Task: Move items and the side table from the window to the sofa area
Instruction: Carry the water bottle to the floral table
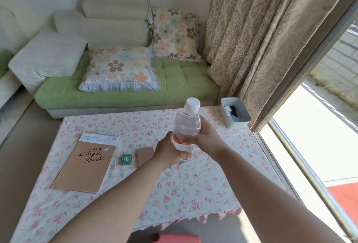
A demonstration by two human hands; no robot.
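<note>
Both hands clasp one clear water bottle [187, 126] above the floral-clothed counter [193, 194].

The left hand's [170, 150] fingers [184, 154] curl shut round the bottle's lower body; the right hand [208, 136] wraps its middle from the other side. The bottle stands upright, white cap on. On the counter lie one sketchbook [87, 165], one green eraser [126, 160], one brown card [145, 154] and one grey bin [235, 112] at the far corner. Two flowered cushions [120, 68] rest on the sofa [174, 80].

The brown kraft-card sketch pad [85, 167] bore "Croquis Book" in black handwriting-style script, with "BOOK" printed on its white top strip. The clear plastic bottle's [186, 126] red label print was unreadable.
</note>
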